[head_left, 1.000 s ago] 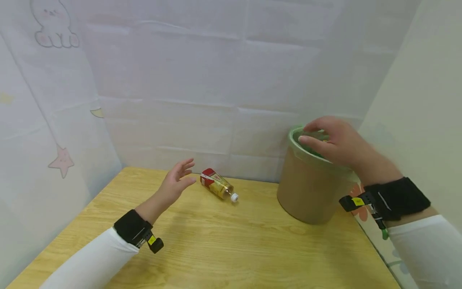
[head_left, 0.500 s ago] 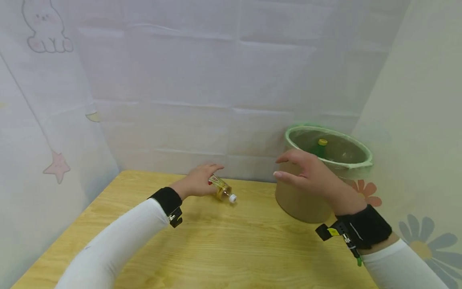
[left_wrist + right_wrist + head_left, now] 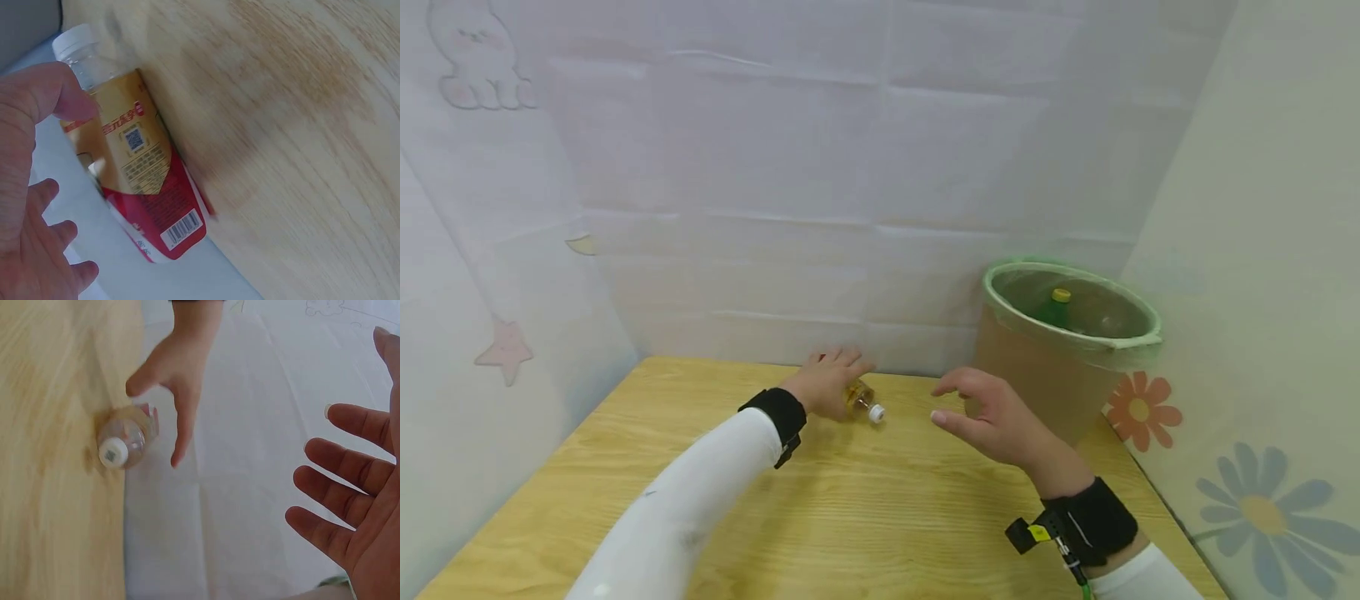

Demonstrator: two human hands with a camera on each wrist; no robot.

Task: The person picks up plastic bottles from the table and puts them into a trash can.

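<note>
A small plastic bottle with a red and gold label and a white cap lies on its side on the wooden table, near the back wall. My left hand reaches over it. In the left wrist view the thumb touches the bottle near its neck, while the other fingers stay spread and apart from it. The right wrist view shows the bottle between that hand's thumb and straight fingers. My right hand hovers open above the table between bottle and bin, holding nothing.
A tan bin with a green liner stands at the back right corner. A green bottle with a yellow cap sits inside it. White sheets wall the table at the back and left, and a flowered panel stands on the right.
My left hand came down from the air onto the lying bottle. My right hand left the bin's rim and moved down and left over the table.
</note>
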